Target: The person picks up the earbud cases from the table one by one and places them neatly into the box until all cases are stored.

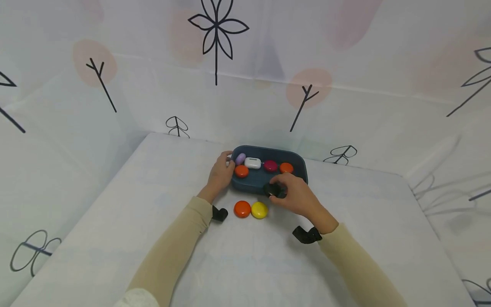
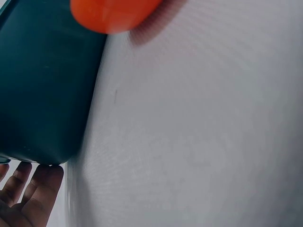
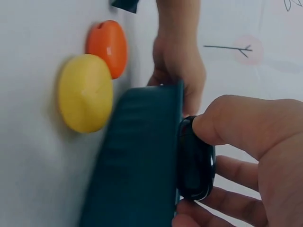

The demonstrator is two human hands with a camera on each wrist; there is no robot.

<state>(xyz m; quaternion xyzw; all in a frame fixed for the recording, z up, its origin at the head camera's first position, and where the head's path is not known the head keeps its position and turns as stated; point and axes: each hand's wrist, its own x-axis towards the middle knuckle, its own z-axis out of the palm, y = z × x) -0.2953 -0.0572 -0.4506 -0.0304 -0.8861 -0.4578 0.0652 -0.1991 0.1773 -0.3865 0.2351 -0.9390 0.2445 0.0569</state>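
Note:
My right hand (image 1: 293, 194) pinches a glossy black rounded case (image 3: 196, 158) between thumb and fingers, right at the near rim of a dark teal tray (image 1: 249, 183). In the right wrist view, the case stands on edge against the rim. My left hand (image 1: 221, 170) holds the tray by its left end, its fingertips (image 2: 49, 175) against the end wall. Inside the tray lie a purple oval piece (image 1: 240, 159), a white earbud case (image 1: 252, 163), a dark red round piece (image 1: 270, 166) and two orange round pieces, one left (image 1: 241, 171), one right (image 1: 286, 168).
In front of the tray, an orange round piece (image 1: 242, 209) and a yellow round piece (image 1: 259, 210) lie side by side on the white table covering (image 1: 245, 264). Behind the table hangs a pale patterned cloth (image 1: 153, 98). Black camera mounts (image 1: 307, 234) stick out at both wrists.

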